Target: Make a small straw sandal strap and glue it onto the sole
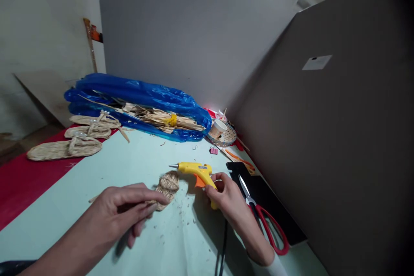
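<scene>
Though half-curled, right fingers (221,176) round glue gun (203,173)

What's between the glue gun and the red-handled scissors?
The right hand, gripping the handle of the glue gun. Its wrist runs down alongside the scissors. That shows in the head view, the only one here.

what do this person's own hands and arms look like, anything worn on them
Both the left hand and right hand are ungloved, with slender fingers. The left forearm is bare as far as it shows; a pale, whitish sleeve covers the right forearm below the wrist.
</scene>
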`<state>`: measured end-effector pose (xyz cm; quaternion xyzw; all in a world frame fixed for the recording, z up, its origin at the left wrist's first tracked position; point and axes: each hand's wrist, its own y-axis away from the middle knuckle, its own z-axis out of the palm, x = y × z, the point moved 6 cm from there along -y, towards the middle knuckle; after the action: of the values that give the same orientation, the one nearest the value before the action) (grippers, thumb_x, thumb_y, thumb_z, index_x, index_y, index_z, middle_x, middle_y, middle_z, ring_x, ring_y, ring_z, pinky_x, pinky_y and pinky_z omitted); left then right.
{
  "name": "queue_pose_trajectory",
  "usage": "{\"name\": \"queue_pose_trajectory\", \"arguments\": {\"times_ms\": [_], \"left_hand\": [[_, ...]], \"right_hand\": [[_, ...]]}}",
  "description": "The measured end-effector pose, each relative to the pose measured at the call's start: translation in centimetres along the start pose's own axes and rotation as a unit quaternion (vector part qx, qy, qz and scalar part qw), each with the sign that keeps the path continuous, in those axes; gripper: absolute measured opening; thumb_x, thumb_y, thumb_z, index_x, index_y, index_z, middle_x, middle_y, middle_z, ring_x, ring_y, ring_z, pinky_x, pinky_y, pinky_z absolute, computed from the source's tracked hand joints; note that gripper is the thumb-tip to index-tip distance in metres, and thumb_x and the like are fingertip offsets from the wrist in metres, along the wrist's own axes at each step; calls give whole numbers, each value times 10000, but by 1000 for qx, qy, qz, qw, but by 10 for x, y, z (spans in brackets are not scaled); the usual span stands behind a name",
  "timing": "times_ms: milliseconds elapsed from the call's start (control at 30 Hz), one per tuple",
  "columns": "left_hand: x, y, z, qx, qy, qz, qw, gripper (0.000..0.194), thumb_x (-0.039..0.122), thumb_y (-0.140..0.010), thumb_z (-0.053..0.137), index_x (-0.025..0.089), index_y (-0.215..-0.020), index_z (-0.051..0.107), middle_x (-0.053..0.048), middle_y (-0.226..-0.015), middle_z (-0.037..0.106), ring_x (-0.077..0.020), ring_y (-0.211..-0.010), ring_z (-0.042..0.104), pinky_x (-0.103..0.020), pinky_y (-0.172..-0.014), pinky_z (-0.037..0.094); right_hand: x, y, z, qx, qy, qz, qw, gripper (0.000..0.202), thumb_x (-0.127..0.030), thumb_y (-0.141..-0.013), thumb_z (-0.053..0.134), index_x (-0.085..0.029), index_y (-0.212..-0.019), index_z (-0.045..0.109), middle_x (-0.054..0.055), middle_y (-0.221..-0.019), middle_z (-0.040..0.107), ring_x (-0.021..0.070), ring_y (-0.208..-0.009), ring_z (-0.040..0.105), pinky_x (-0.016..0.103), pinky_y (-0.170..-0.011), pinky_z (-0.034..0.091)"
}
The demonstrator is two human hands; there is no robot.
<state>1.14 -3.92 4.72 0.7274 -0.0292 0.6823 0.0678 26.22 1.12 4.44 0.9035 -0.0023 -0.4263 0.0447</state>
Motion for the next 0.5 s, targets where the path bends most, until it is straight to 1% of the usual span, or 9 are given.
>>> {"name": "queue_pose_trajectory", "arguments": {"times_ms": [67,100,167,200,267,333,400,467,500], "left_hand": [[0,3,4,-34,47,-46,997,218,446,-660,902,289,-808,927,-33,-549,702,-172,-471,654,-243,-449,546],[-1,4,5,-39,74,-60,995,239,449,-645,917,273,-807,927,-60,-590,752,-195,-514,694,-259,-489,575],[-6,6,4,-29,131,-87,987,295,466,-642,932,245,-837,928,-111,-721,838,-228,-602,747,-283,-570,620],[-9,8,4,-20,163,-102,981,325,482,-649,933,232,-856,928,-124,-769,860,-237,-636,760,-287,-610,635],[-16,11,4,-5,220,-136,966,374,509,-673,929,207,-893,924,-138,-829,882,-256,-708,783,-287,-682,654],[-22,13,4,6,254,-162,953,389,514,-675,946,203,-908,922,-130,-836,891,-256,-725,791,-273,-700,659],[-25,13,6,8,257,-177,950,385,504,-645,983,214,-891,921,-112,-815,892,-242,-694,788,-257,-664,652],[-27,12,7,10,254,-187,949,411,511,-590,1017,221,-863,919,-103,-777,887,-225,-646,776,-242,-611,636],[-27,11,7,13,252,-189,949,429,522,-563,1028,219,-846,918,-103,-757,882,-221,-630,770,-241,-594,630]], "right_hand": [[-2,1,3,-23,-104,-5,994,357,-493,-813,586,-200,-1008,523,10,-737,618,196,-601,586,325,-596,467],[-4,3,3,-28,-149,-7,988,427,-536,-809,624,-189,-1042,536,-10,-747,589,173,-593,555,310,-583,470],[-8,7,3,-34,-226,-7,973,513,-580,-803,721,-174,-1081,576,-35,-759,525,139,-604,492,272,-563,448],[-9,10,3,-39,-263,-6,964,517,-584,-809,755,-175,-1081,596,-41,-761,499,128,-619,466,253,-561,436],[-12,16,3,-56,-326,-7,944,462,-577,-823,786,-185,-1010,627,-36,-771,469,120,-654,435,228,-573,428],[-13,22,3,-78,-391,1,917,412,-535,-823,812,-183,-976,662,-13,-804,496,121,-689,442,218,-603,446],[-14,28,3,-95,-463,26,881,405,-467,-796,861,-183,-1042,709,24,-845,583,123,-692,479,216,-609,460],[-16,36,2,-111,-505,50,854,440,-418,-781,883,-189,-1128,737,46,-828,651,102,-599,480,204,-536,403],[-18,40,1,-121,-508,55,851,442,-419,-786,878,-187,-1139,748,43,-779,658,83,-529,447,199,-488,340]]}}
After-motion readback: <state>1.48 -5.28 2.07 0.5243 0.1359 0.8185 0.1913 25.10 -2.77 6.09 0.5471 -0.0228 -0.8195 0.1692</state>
